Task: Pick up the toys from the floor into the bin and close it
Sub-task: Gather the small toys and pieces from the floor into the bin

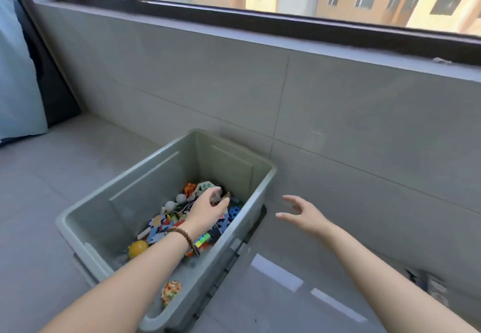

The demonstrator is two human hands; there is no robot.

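A grey-green plastic bin (99, 210) stands open on the tiled floor, against the wall under the window. Inside lie several toys: a yellow ball (138, 248), a colourful cube puzzle (201, 241), a blue holed ball (234, 211), white balls (174, 202), an orange figure (190, 188) and flat foam pieces (158, 226). My left hand (208, 207) reaches down into the bin over the toys, fingers loosely curled; whether it holds anything is unclear. My right hand (302, 214) hovers to the right of the bin with its fingers spread and nothing in it.
A transparent lid (281, 275) lies flat on the floor right of the bin, under my right arm. A blue curtain (18, 72) hangs at the far left. The tiled wall and window sill run behind the bin.
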